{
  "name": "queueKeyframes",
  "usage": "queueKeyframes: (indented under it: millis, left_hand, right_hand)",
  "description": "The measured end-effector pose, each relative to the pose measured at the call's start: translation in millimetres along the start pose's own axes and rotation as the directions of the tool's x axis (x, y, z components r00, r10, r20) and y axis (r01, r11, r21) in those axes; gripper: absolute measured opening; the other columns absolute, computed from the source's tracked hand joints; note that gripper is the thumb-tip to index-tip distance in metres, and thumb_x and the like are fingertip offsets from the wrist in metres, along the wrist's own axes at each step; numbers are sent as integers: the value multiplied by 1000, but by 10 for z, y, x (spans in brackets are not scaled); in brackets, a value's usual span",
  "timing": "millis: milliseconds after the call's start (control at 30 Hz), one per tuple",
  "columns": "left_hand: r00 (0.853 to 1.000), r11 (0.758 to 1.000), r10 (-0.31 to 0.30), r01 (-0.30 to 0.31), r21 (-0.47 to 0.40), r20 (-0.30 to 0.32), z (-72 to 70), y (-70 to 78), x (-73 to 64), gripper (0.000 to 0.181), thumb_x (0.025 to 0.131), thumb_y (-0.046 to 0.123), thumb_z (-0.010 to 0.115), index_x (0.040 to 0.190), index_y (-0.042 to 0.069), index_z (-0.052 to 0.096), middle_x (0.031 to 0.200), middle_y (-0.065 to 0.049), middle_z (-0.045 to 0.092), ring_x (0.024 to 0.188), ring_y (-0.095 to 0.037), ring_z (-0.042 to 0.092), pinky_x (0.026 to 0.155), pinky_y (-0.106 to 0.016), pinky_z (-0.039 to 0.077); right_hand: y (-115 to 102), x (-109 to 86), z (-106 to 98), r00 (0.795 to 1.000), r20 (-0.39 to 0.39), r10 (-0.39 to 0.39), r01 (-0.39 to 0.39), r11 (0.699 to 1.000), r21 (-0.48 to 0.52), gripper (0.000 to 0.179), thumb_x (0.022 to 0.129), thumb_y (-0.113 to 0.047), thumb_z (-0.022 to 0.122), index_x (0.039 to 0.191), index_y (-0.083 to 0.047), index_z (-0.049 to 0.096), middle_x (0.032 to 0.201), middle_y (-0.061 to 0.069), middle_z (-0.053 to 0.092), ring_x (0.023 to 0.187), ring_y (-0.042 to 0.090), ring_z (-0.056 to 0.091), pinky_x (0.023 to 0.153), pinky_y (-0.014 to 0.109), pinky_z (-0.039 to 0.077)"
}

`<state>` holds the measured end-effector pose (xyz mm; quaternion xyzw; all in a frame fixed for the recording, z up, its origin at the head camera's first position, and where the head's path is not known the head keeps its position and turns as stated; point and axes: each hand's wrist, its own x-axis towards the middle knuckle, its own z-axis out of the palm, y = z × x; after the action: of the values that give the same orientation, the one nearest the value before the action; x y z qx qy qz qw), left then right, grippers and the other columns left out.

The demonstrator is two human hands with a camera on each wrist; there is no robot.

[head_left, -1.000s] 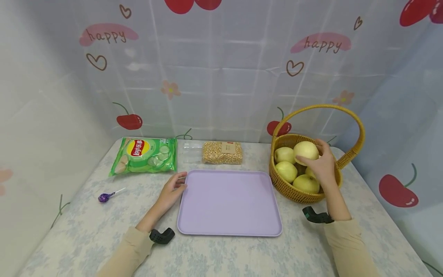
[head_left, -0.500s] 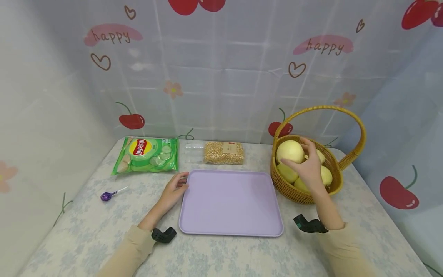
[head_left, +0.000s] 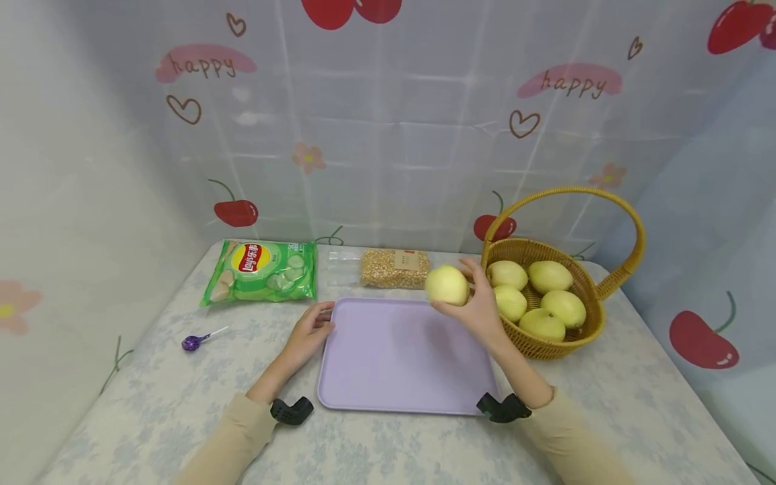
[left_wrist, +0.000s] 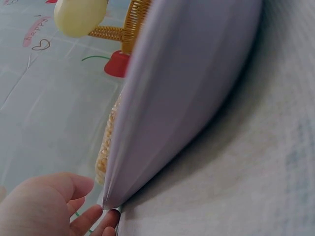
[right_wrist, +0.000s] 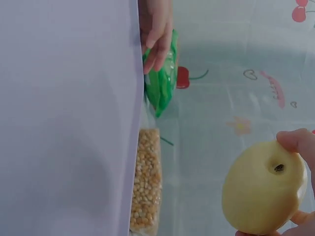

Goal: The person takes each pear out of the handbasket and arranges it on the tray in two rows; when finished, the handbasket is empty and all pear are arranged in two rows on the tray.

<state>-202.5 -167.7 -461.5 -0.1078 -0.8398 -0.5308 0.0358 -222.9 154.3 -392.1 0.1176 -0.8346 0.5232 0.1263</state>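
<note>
A round pale yellow pear [head_left: 447,285] is in my right hand [head_left: 481,311], gripped between thumb and fingers above the back right part of the lilac tray [head_left: 400,364]. The right wrist view shows the dark dimple of the pear [right_wrist: 263,189], with the fingers at its side. My left hand [head_left: 308,331] rests at the tray's back left corner, fingertips right at the rim; from the left wrist, the fingers [left_wrist: 91,219] meet that corner with the thumb apart. Several more pears [head_left: 564,308] lie in the yellow wicker basket [head_left: 533,347] to the right.
Behind the tray lies a clear bag of corn kernels [head_left: 388,269]. A green Lay's chip bag [head_left: 263,273] is at the back left, and a purple lollipop [head_left: 191,343] lies left of the left hand. The basket's tall handle [head_left: 638,236] arches up; a printed curtain [head_left: 388,188] hangs behind.
My right hand has lifted the pear out of the basket and carried it left over the tray. The left hand has stayed at the tray's corner.
</note>
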Motion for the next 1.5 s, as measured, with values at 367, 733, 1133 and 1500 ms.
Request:
queueKeyframes:
  millis: [367, 733, 1133, 1500]
  left_hand:
    - [1000, 1000, 0, 0, 4, -5, 7, 17, 4, 42, 93, 1, 54, 133, -8, 46, 134, -27, 49, 116, -40, 55, 99, -52, 43]
    - [1000, 999, -30, 30, 14, 3, -1, 93, -12, 43, 93, 1, 53, 134, -9, 45, 135, -27, 48, 118, -41, 53, 100, -52, 42]
    - [999, 999, -31, 32, 34, -22, 101, -351, 123, 42, 94, 8, 55, 135, 2, 48, 135, -19, 51, 117, -33, 56, 100, -48, 43]
    - [999, 999, -42, 43, 34, -21, 83, -338, 117, 42, 93, 10, 55, 135, 5, 49, 135, -16, 51, 117, -31, 56, 100, -46, 44]
  right_hand:
    - [-95, 23, 592, 996, 85, 25, -28, 999, 28, 89, 65, -14, 86, 141, -11, 39, 129, 17, 53, 119, 30, 51, 93, 49, 49]
    - [-81, 59, 1124, 989, 130, 67, -74, 996, 52, 86, 64, -14, 86, 138, -5, 43, 127, 18, 56, 114, 32, 56, 89, 48, 52]
    - [5, 49, 1356, 978, 163, 129, -134, 991, 19, 84, 66, -15, 86, 137, -3, 43, 122, 19, 56, 108, 33, 58, 87, 45, 52]
    - [62, 3, 1441, 968, 217, 127, -130, 992, -2, 92, 63, -16, 85, 142, -7, 39, 126, 19, 49, 109, 33, 54, 92, 49, 48]
